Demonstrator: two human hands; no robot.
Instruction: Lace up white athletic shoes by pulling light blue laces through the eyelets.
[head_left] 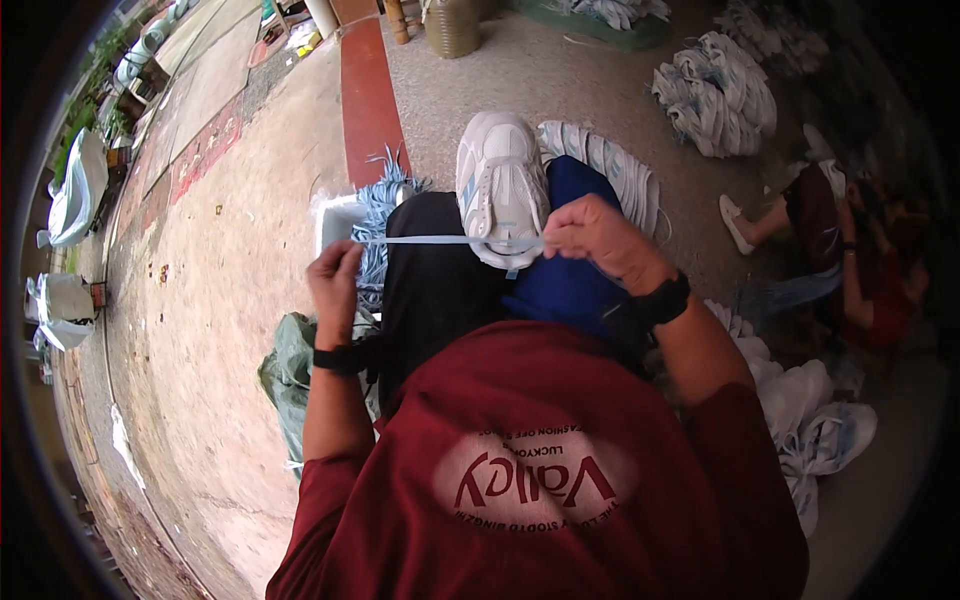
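A: How far along does it look?

B: Early on this one, I'd judge. Past the right edge of the person's lap (440, 285), black cloth on one thigh and blue on the other, lies a curved, overlapping row of white shoes (612, 172); whether those are laced, I can't tell.

A: And the one in hand?

B: A white sports shoe with pale-blue panels (503, 180) lies at the lap's front edge, between the knees, toe pointing away. Its eyelets look bare, so lacing seems left to do.

A: Much stock left?

B: Plenty, it seems: a loose tangle of light-blue laces (376, 215) hangs against a white box (330, 222) beside the left knee.

A: The hands?

B: The bare right hand (603, 238) is closed on a flat light-blue lace (425, 240), and the bare left hand (335, 270) pinches its other end. It's drawn straight across the shoe's heel end; I can't tell if any of it is threaded.

A: Room to move?

B: Pale concrete ground (240, 290) opens wide off the lap's left edge, beyond the box and a crumpled green sack (283, 365). The right edge is tighter, with the row close by and a co-worker in dark red (885, 290) farther out.
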